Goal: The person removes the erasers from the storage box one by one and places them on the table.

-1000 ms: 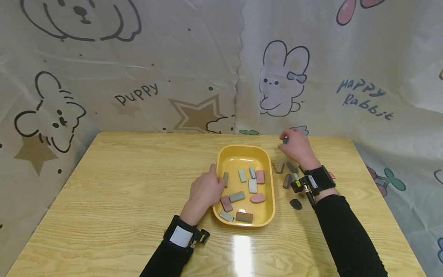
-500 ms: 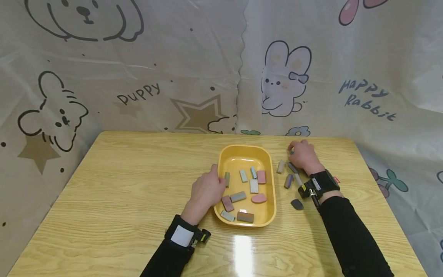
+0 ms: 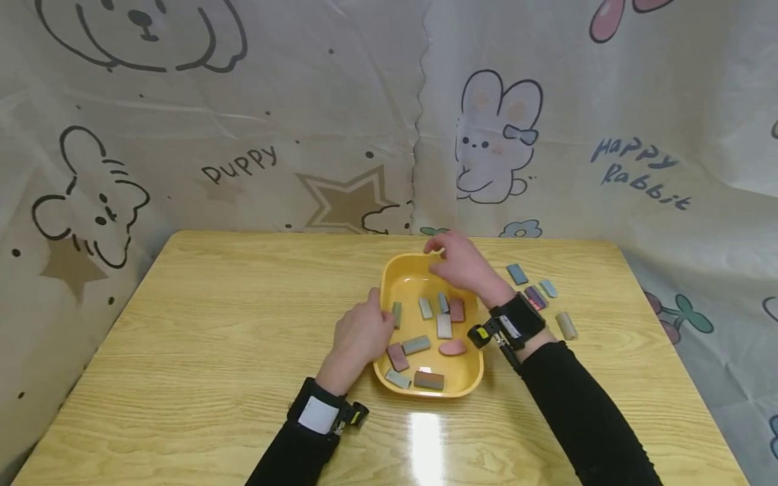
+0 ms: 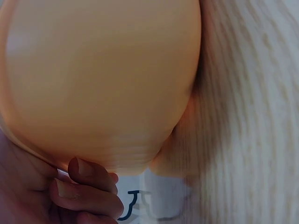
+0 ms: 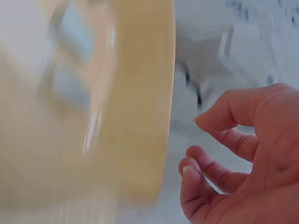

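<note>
A yellow tray (image 3: 479,368) sits mid-table and holds several small coloured blocks, such as a pink one (image 3: 452,347) and a white one (image 3: 444,326). My left hand (image 3: 362,332) grips the tray's left rim. In the left wrist view its fingers (image 4: 88,186) curl under the tray's outer wall (image 4: 103,79). My right hand (image 3: 457,263) hovers over the tray's far end. In the right wrist view its fingers (image 5: 210,172) are loosely curled, with nothing seen between them and the thumb, beside the blurred tray rim (image 5: 145,107).
Loose blocks lie on the wooden table (image 3: 213,324) right of the tray: a blue one (image 3: 517,273), a dark purple one (image 3: 535,297), a light blue one (image 3: 548,288) and a tan one (image 3: 566,325). A cartoon-print curtain (image 3: 273,135) hangs behind the table.
My right hand has moved left from the loose blocks on the table to above the tray's far end. The left hand has stayed on the tray's rim.
</note>
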### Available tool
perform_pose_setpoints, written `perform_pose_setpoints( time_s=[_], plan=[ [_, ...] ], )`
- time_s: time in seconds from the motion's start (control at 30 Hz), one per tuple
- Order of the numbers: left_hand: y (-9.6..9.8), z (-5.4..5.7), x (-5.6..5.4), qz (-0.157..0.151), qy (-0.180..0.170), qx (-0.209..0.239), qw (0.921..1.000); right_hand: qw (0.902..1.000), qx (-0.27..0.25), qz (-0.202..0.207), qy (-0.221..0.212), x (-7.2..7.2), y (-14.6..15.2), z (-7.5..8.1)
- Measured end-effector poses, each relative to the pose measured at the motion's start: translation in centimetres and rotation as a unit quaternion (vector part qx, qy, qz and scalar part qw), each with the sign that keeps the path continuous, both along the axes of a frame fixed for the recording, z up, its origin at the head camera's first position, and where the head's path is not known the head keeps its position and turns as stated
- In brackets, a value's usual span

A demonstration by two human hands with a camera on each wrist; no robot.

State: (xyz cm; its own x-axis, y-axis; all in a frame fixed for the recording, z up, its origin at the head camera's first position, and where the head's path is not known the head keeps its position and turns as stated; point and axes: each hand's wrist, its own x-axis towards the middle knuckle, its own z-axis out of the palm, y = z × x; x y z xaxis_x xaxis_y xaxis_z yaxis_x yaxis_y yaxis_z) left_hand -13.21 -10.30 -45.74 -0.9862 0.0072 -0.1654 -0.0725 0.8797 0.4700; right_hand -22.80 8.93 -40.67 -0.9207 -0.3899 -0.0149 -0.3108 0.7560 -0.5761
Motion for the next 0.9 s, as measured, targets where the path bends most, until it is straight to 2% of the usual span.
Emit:
perform_pose_setpoints(
  time_s=[0.1,0.27,0.37,0.47,0.7,0.8,0.9],
  plan=[
    [0.0,-0.2,0.0,-0.004,0.003,0.005,1.0000,0.9991,-0.001,0.030,-0.031,0.8,-2.4,-0.5],
    [0.0,-0.3,-0.1,-0.005,0.009,-0.002,0.9999,0.9912,0.045,0.086,-0.090,1.7,-4.7,-1.7],
    [-0.1,-0.3,-0.1,-0.001,0.008,-0.003,1.0000,0.9852,0.077,0.116,-0.100,2.1,-5.5,-2.6],
    [-0.1,-0.3,-0.1,-0.001,0.011,-0.002,0.9999,0.9828,0.095,0.128,-0.092,2.6,-5.9,-3.2],
    [-0.1,-0.2,-0.2,-0.003,0.017,-0.005,0.9998,0.9838,0.106,0.125,-0.074,3.1,-5.7,-3.1],
    [-0.2,-0.2,-0.2,-0.002,0.014,-0.008,0.9999,0.9877,0.083,0.112,-0.071,2.8,-4.7,-2.3],
    [-0.2,-0.2,-0.1,-0.001,0.011,-0.012,0.9999,0.9943,0.048,0.076,-0.058,2.2,-2.7,-1.3]
  ],
)
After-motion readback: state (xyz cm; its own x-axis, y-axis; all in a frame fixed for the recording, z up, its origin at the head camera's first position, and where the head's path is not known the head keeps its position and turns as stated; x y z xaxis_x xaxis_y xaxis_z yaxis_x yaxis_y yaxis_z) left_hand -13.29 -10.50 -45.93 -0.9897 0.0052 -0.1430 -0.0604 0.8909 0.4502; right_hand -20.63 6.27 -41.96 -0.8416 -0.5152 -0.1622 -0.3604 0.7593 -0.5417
